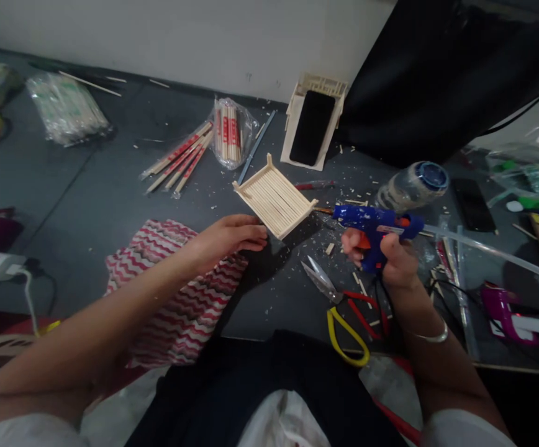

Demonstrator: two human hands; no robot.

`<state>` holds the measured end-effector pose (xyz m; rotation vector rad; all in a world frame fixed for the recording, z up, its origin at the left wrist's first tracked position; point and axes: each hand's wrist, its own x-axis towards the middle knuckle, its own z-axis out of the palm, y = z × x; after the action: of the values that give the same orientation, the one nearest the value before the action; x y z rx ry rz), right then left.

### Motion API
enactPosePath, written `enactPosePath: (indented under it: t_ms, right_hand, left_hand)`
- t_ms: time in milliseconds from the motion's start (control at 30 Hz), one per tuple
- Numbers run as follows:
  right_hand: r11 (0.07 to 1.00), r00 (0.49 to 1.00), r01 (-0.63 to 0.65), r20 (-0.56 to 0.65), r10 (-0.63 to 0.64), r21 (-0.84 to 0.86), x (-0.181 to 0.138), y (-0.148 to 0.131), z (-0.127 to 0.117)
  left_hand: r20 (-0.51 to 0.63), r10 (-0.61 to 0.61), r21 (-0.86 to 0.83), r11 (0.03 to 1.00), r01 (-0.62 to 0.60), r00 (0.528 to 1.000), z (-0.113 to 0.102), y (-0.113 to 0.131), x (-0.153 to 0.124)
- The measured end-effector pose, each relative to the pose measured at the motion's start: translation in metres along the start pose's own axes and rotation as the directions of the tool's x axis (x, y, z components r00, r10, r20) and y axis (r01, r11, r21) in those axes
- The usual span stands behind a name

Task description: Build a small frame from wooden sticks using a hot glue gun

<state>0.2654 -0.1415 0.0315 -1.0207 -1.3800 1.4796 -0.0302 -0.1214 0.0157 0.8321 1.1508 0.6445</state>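
My right hand (393,257) grips a blue hot glue gun (367,220), with a finger at its orange trigger and a clear glue stick running out of its back. The nozzle tip is at the right corner of a small square tray (276,195) built from thin wooden sticks, with short raised corner posts. Close to the tray's lower left edge, my left hand (241,234) is palm down with its fingers stretched out; whether they touch the edge is unclear. Below the tray lie scissors (328,285) with yellow and red handles.
Behind the tray are wrapped chopsticks (227,133) and a phone (313,127) on a stick-built piece. A jar (412,186) with a blue lid lies right. A striped cloth (195,310) sits under my left arm. Stick scraps litter the grey table (87,192).
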Motion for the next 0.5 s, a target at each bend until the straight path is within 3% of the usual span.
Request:
enactPosePath:
  t_ms: [100,133,200,267,300,367,433,500]
  right_hand:
    - [1.0,0.999,0.014,-0.037,-0.014,0.016,0.001,-0.002,-0.003]
    - [1.0,0.999,0.019,-0.038,-0.018,0.016,0.002,-0.002,-0.004]
    - [0.999,0.999,0.036,-0.018,-0.035,0.025,0.004,-0.001,-0.004]
    - [0.997,0.998,0.063,0.008,-0.063,0.043,0.005,0.0,-0.004]
    - [0.997,0.997,0.068,0.017,-0.069,0.048,0.006,0.001,-0.003]
    - [0.997,0.998,0.067,0.016,-0.068,0.044,0.007,0.002,-0.002]
    - [0.997,0.997,0.072,0.0,-0.072,0.039,0.008,0.002,-0.001]
    - [0.996,0.997,0.079,-0.007,-0.079,0.034,0.008,0.001,-0.001]
  left_hand:
    - [-0.035,0.088,0.402,0.913,-0.066,0.995,-0.002,0.002,-0.015]
    - [-0.027,0.186,0.567,0.812,-0.138,0.982,0.001,0.003,-0.021]
    - [0.041,0.424,0.798,0.531,-0.285,0.905,0.014,0.002,-0.03]
    - [0.216,0.474,0.848,0.342,-0.405,0.853,0.036,0.002,-0.034]
    - [0.272,0.478,0.86,0.269,-0.434,0.835,0.049,0.002,-0.031]
    - [0.359,0.379,0.89,0.135,-0.434,0.853,0.076,0.003,-0.02]
    - [0.375,0.274,0.913,0.053,-0.404,0.885,0.101,0.002,-0.002]
    - [0.381,0.262,0.918,0.007,-0.397,0.886,0.12,-0.001,0.016]
